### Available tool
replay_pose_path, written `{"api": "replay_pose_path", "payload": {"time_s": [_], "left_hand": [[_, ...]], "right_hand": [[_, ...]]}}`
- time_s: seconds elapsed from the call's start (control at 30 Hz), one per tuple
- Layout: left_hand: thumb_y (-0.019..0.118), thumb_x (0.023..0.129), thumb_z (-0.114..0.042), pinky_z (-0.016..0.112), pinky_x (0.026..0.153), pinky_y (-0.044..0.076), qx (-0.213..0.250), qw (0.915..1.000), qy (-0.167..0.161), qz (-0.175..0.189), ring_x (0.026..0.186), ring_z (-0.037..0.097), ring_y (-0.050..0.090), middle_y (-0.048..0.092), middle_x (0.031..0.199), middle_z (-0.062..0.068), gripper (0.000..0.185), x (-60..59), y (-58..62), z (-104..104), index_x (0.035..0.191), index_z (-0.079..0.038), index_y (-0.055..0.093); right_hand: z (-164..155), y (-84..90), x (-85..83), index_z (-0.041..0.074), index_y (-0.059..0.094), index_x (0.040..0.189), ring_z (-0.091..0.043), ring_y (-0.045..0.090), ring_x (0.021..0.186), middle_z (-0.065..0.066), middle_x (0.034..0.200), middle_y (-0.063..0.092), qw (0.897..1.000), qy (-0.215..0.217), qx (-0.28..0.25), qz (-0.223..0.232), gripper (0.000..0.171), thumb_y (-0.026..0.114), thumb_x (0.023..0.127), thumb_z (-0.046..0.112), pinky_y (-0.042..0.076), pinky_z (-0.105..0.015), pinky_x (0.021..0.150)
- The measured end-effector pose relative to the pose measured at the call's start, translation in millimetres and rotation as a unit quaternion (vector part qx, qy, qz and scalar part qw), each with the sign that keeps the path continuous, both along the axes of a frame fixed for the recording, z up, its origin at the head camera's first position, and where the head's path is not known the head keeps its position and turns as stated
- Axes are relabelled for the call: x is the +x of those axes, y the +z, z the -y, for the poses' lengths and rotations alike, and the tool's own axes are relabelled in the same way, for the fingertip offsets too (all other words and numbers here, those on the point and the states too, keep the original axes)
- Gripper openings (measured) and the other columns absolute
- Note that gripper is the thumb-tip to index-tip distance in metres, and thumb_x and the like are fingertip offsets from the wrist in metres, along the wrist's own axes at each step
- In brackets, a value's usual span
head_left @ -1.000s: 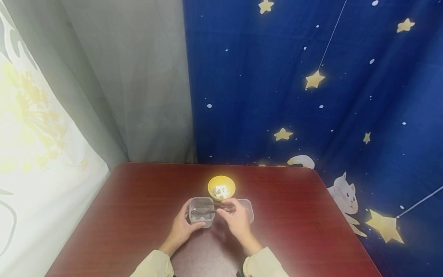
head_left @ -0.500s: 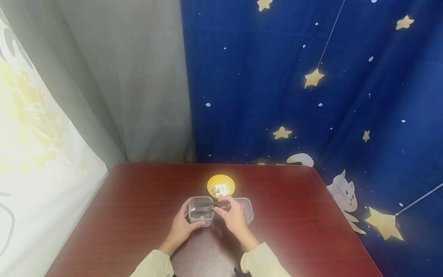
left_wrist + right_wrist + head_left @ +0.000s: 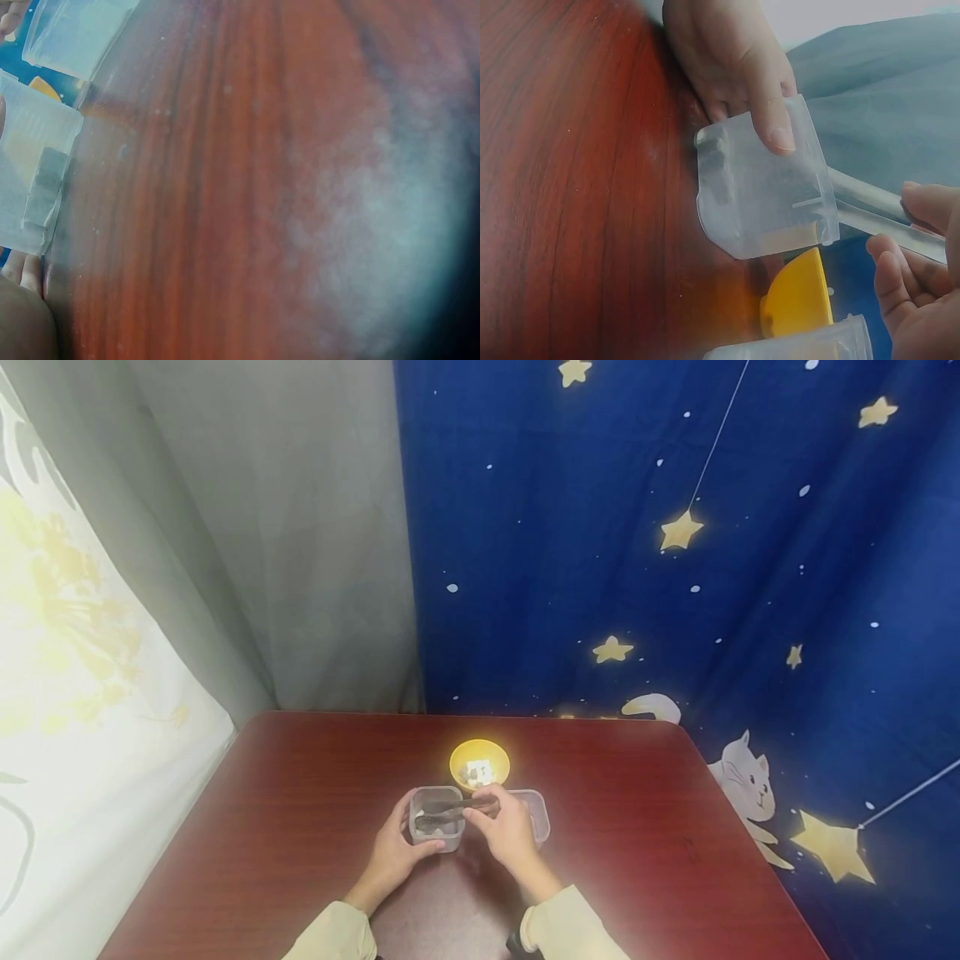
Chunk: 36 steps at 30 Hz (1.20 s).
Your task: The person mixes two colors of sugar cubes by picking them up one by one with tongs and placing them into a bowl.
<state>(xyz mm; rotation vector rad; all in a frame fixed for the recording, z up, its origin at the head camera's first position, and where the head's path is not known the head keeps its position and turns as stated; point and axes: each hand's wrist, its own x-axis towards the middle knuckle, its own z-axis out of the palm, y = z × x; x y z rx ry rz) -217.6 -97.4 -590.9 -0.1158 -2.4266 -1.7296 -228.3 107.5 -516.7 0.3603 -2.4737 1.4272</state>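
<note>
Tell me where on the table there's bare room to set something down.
Two broad patches of table: left of the left hand out to the left edge, and right of the unheld clear container to the right edge. Crowded: the middle, where right hand, tongs, held container and yellow bowl cluster.

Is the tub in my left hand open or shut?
Open: the tub is uncovered on top, and the tongs reach inside.

My view shows the desk [image 3: 315,802] as glossy, wood-grained, with a pale sheen. Nearest its far edge, the yellow bowl [image 3: 480,748] looks smooth plastic; the container [image 3: 761,180] is translucent plastic, the tongs [image 3: 866,193] smooth, metallic-looking. Past that edge, I see the grey curtain [image 3: 315,568] and blue curtain [image 3: 510,568], matt cloth.
</note>
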Motion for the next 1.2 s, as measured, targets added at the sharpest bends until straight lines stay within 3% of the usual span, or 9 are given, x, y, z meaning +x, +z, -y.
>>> {"api": "replay_pose_path", "payload": {"time_s": [0.67, 0.9, 1.2], "left_hand": [[0.091, 0.064, -0.03, 0.049, 0.099, 0.044, -0.023, 0.9994, 0.014, -0.024, 0.12, 0.033, 0.055, 0.053, 0.137, 0.014, 0.102, -0.4, -2.2, 0.4, 0.148, -0.009, 0.037], [0.091, 0.064, -0.031, 0.048, 0.1, 0.044, -0.021, 0.9997, 0.011, -0.011, 0.12, 0.032, 0.055, 0.053, 0.137, 0.014, 0.103, -1.0, -2.1, 0.1, 0.148, -0.011, 0.037], [0.092, 0.062, -0.029, 0.046, 0.101, 0.043, -0.006, 1.0, 0.006, 0.002, 0.12, 0.029, 0.055, 0.054, 0.137, 0.011, 0.103, 0.4, -0.7, 0.2, 0.148, -0.013, 0.037]], "right_hand": [[3.2, 3.7, -0.8, 0.015, 0.068, 0.092, -0.014, 0.07, 0.072, 0.001, 0.084, 0.072, 1.0, -0.008, 0.0, 0.012, 0.021, 0.082, 0.077, 0.017, 0.054, -0.027, 0.062], [2.0, 1.1, 2.1, 0.018, 0.069, 0.094, -0.012, 0.07, 0.075, 0.003, 0.09, 0.073, 1.0, -0.021, -0.005, 0.023, 0.021, 0.082, 0.077, 0.018, 0.055, -0.028, 0.066], [-3.1, 0.1, 2.4, 0.009, 0.069, 0.094, -0.017, 0.07, 0.074, -0.004, 0.086, 0.072, 0.998, -0.012, -0.068, 0.006, 0.021, 0.081, 0.077, 0.011, 0.056, -0.027, 0.066]]}}
